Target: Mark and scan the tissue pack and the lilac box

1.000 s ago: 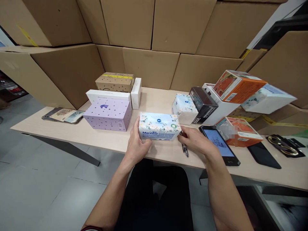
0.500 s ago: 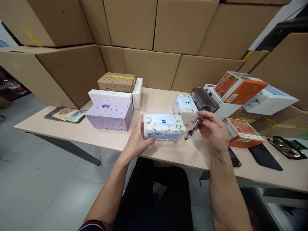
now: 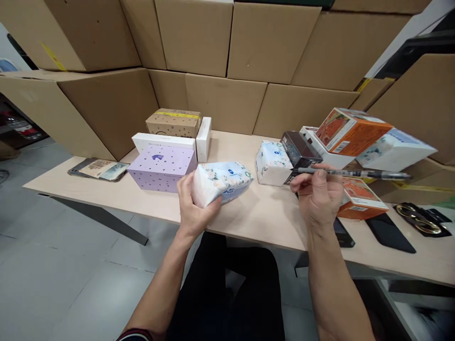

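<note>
My left hand [image 3: 192, 208] grips the near end of a floral tissue pack [image 3: 222, 182] and holds it turned, with its white end face toward me, just above the light wooden table [image 3: 263, 218]. My right hand [image 3: 316, 192] is closed on a dark pen [image 3: 355, 174] held level, its length pointing right. A second tissue pack [image 3: 272, 163] stands just left of that hand, next to a tilted black box [image 3: 300, 151].
A lilac dotted box [image 3: 161, 168], white boxes and a small taped carton [image 3: 174, 122] stand at the left. Orange boxes [image 3: 350, 130], a white pack, a phone [image 3: 343, 232], a dark case and scissors [image 3: 421, 218] crowd the right. Large cartons wall the back.
My right hand picked the pen off the table and swung it level. My left hand lifted and turned the floral tissue pack, which had been lying flat.
</note>
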Demonstrator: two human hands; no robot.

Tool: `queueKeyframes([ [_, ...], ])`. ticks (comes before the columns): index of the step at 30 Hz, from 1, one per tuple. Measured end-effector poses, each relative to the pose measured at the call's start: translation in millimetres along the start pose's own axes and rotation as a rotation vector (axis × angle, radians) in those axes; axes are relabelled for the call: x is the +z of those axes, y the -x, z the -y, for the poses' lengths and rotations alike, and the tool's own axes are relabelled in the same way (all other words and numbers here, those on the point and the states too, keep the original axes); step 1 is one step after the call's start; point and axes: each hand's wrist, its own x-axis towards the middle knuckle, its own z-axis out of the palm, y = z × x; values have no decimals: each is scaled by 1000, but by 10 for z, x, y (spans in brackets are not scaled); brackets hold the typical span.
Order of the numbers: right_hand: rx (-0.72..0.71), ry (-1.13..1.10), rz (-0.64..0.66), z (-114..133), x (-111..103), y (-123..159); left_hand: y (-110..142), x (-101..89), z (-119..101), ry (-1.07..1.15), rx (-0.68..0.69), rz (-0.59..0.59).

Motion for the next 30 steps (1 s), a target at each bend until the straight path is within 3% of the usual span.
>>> queueKeyframes([
  [3,-7,-21,-46,-1,25,11,-26,95,-88,-140,275,-111],
  [5,-7,-31,-85,7,46,32,-24,191,-136,-174,405,-114],
  [10,-21,-4,-110,52,133,115,38,393,-172,-231,554,144],
  [13,-100,0,-146,73,248,181,55,419,-164,-243,575,231],
  [16,-217,-24,-158,103,394,273,53,399,-149,-230,558,202],
  [21,-500,183,106,173,525,428,55,365,-143,-263,461,162],
  [25,-584,374,297,154,536,486,61,360,-155,-268,437,136],
  [30,-712,444,347,52,558,501,76,375,-135,-244,441,158],
])
